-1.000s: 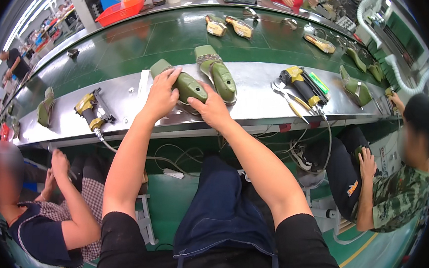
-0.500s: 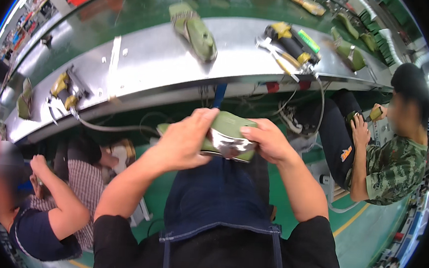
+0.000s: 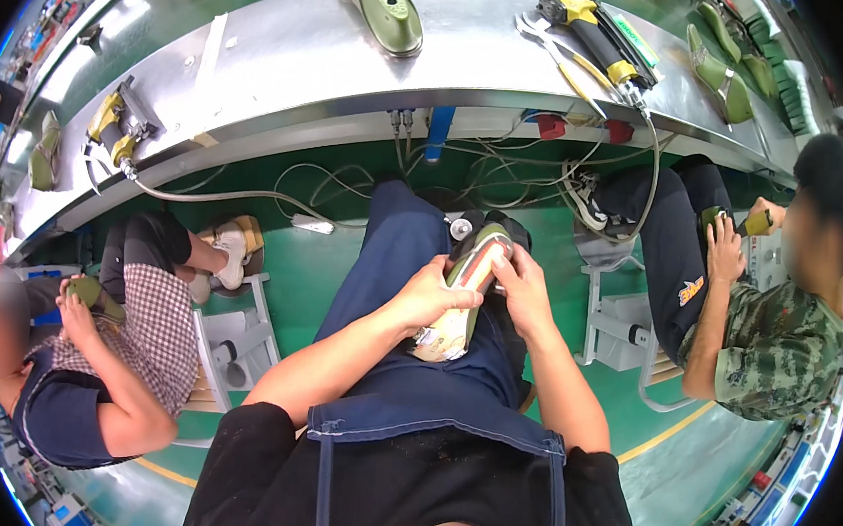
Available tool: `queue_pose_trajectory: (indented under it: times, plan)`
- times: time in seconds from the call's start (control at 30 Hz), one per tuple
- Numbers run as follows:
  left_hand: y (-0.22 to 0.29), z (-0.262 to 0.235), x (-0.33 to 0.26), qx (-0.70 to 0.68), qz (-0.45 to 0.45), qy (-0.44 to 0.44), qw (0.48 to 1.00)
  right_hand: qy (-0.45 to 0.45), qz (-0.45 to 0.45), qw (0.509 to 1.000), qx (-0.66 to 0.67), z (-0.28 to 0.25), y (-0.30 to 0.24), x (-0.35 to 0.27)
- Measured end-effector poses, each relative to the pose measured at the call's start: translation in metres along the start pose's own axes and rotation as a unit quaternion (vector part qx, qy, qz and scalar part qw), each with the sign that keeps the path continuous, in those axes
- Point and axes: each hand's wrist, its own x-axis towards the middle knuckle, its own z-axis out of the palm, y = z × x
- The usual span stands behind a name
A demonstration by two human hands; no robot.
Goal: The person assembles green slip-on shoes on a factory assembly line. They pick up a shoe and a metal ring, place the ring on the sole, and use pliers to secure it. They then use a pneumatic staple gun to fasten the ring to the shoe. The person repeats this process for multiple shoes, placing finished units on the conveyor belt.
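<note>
Over my lap I hold a green shoe last [image 3: 444, 335], its underside turned up and showing a pale, reddish-brown insole surface. My left hand [image 3: 427, 301] is closed around its left side, with the thumb lying across the sole. On the other side my right hand [image 3: 527, 292] grips it near the far end, thumb pressed on the underside. The fingers beneath the last are mostly hidden. Straight ahead on the metal bench lies another green shoe last [image 3: 388, 16] with a decorated strap.
A black-and-yellow air stapler [image 3: 598, 39] and pincers [image 3: 563, 58] lie at the bench's right; a second stapler [image 3: 113, 126] is at its left. Hoses hang below the bench edge [image 3: 284, 138]. Co-workers sit at my left [image 3: 72, 366] and right [image 3: 770, 317], each holding a last.
Both hands have come down toward my lap with the last. It has been turned from its silver-strapped side to its underside, and my view has tilted lower.
</note>
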Motion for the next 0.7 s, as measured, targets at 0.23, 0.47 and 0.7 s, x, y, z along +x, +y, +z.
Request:
queue_pose_trajectory:
  times: [0.23,0.47,0.7]
  plan:
    - [-0.001,-0.006,0.025,-0.170,-0.076,0.019,0.982,-0.026,0.029,0.998,-0.055,0.009,0.017,0.054]
    - [-0.007,-0.019,0.047,-0.154,-0.082,0.037,0.984,-0.037,0.103,0.994,-0.012,0.003,0.015,0.070]
    - [0.000,-0.029,0.079,-0.208,-0.011,0.055,0.977,-0.013,0.125,0.982,0.144,-0.011,0.017,0.084]
